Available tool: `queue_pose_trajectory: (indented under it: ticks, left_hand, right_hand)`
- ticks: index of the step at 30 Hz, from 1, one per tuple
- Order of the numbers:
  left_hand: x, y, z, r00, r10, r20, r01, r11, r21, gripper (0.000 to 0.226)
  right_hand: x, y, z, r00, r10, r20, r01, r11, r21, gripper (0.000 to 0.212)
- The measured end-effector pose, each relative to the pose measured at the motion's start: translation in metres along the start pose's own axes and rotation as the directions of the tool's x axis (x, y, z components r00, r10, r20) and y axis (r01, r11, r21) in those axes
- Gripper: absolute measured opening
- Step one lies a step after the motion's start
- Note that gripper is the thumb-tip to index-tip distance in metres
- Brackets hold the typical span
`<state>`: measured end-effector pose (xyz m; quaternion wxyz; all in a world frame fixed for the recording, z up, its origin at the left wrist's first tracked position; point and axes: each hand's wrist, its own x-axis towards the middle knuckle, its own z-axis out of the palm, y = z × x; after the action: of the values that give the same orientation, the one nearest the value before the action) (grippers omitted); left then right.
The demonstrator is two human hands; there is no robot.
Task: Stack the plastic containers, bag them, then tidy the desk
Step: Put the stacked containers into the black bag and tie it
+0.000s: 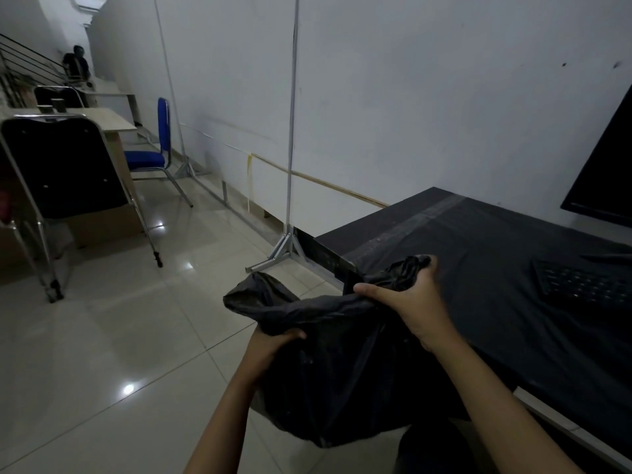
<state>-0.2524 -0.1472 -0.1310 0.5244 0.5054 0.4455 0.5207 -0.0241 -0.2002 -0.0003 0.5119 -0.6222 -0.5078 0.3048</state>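
Fingers (422, 268) of both hands gripping black bag (342, 364), dark-covered desk (496, 241), glossy tiled floor (119, 319), white wall (410, 97)

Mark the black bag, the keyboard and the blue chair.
black bag (342, 371): head view, on its dark bulging side below both hands.
keyboard (588, 285): head view, on the keys, on the desk at right.
blue chair (143, 159): head view, on the seat cushion.

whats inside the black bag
Nothing inside shows. The black bag is opaque and bulges as if full. The left hand and right hand grip its gathered top, covering the contents.
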Motion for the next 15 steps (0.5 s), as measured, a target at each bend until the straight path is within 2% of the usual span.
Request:
queue_pose_trajectory:
  ticks: [3,7,9,13,15]
  left_hand:
    - [-0.002,0.008,0.006,0.997,0.046,0.055,-0.049,0.998,0.045,0.024]
    - [-0.006,0.014,0.009,0.983,-0.001,0.186,-0.001,1.0,0.015,0.047]
    - [-0.009,0.017,0.01,0.972,-0.046,0.232,0.035,0.998,0.052,0.044]
    - [-0.008,0.025,0.018,0.983,-0.077,0.164,0.059,0.992,0.112,0.013]
    - [-0.008,0.029,0.021,0.985,-0.116,0.129,0.12,0.992,-0.026,0.025]
  right_hand:
    - [0.0,0.002,0.003,0.994,-0.105,-0.021,0.104,0.992,-0.07,0.086]
    - [0.002,0.006,0.003,0.979,-0.188,-0.083,0.183,0.982,-0.054,0.071]
    - [0.003,0.006,0.003,0.976,-0.196,-0.096,0.193,0.98,-0.039,0.068]
    - [0.001,0.008,0.002,0.975,-0.207,-0.077,0.204,0.978,-0.049,0.068]
    - [0.0,0.01,0.001,0.98,-0.198,-0.035,0.194,0.978,-0.081,0.069]
